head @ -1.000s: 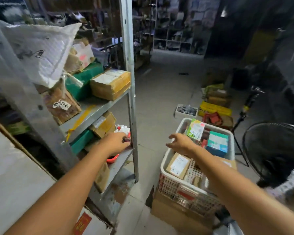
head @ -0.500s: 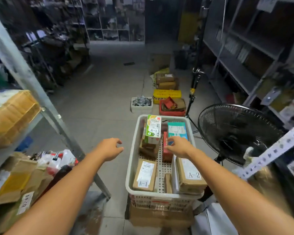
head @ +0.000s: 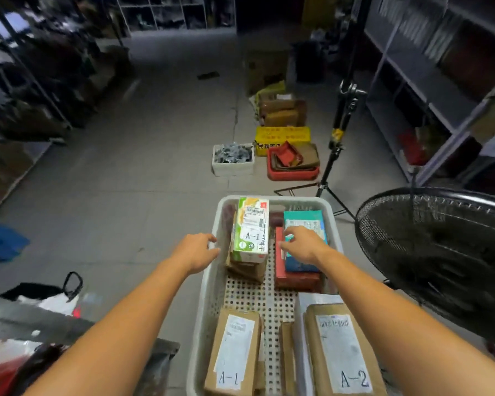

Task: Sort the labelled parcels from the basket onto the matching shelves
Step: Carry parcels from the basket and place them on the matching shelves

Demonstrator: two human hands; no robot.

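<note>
Left hand (head: 196, 252) had swung in from the left to the basket (head: 209, 281) rim, loose, holding nothing. Right hand (head: 303, 247) stayed w/ fingers curled on the teal box (head: 305, 220) inside, beside the green A-1 carton (head: 250, 230); real grasp or not, can't tell. Prob. next pick starting.

Bare left forearm (head: 120, 324), bare right forearm (head: 383, 304), both slender, bare left hand (head: 196, 252), bare right hand (head: 303, 247)
</note>
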